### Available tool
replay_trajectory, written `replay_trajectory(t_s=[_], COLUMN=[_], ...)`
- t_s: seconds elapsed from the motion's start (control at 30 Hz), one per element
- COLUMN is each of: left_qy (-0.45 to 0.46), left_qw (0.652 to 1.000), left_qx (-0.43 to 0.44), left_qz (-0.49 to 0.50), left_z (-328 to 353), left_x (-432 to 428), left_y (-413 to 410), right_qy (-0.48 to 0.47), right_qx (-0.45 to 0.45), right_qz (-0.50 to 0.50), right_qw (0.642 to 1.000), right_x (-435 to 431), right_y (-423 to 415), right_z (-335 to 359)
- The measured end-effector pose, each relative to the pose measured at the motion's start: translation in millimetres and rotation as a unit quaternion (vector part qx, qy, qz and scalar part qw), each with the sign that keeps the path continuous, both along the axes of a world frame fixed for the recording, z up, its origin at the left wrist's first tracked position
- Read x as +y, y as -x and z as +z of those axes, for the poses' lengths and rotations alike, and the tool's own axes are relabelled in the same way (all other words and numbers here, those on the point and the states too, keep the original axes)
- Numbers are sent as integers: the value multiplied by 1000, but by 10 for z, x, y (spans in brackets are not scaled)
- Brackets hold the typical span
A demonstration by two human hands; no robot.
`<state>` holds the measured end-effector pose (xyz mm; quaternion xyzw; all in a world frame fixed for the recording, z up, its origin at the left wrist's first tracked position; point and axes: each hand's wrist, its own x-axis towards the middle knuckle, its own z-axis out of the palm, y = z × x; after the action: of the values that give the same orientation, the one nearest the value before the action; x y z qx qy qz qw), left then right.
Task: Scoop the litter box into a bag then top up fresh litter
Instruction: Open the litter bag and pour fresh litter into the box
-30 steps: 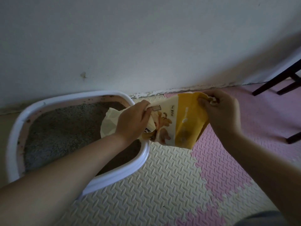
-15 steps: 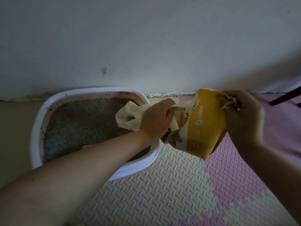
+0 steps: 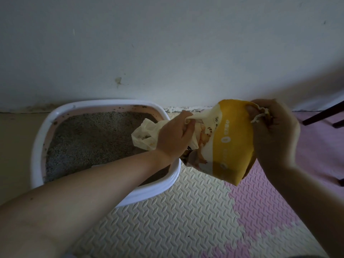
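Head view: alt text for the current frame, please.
The left hand and right hand hold a yellow-and-white litter bag up by its top edge, beside a white litter box of grey litter. The box sits on a cream-and-pink foam mat against a wall.

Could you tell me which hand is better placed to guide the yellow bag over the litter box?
Left, probably: the left hand grips the yellow bag right at the litter box rim, while the right hand holds it over the pink mat.

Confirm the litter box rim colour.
The litter box rim is white, best seen in the head view.
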<state>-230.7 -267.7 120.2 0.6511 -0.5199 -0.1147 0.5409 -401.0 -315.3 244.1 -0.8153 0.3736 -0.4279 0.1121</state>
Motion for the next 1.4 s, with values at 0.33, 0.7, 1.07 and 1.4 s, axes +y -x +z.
replay_trajectory(t_s=[0.33, 0.7, 1.07, 1.4], left_qy=[-48, -61, -78, -67], left_qw=[998, 992, 982, 974], left_qx=[29, 107, 161, 198], left_qz=[-18, -8, -54, -85], left_z=[-14, 60, 52, 72], left_x=[22, 103, 157, 167], left_y=[122, 259, 411, 410], right_qy=[5, 26, 63, 56], right_qx=[-6, -5, 0, -7], right_qz=[-1, 9, 29, 7], right_qw=[1000, 1000, 998, 998], right_x=[60, 77, 105, 54], right_y=[-57, -120, -163, -164], right_z=[90, 198, 249, 228])
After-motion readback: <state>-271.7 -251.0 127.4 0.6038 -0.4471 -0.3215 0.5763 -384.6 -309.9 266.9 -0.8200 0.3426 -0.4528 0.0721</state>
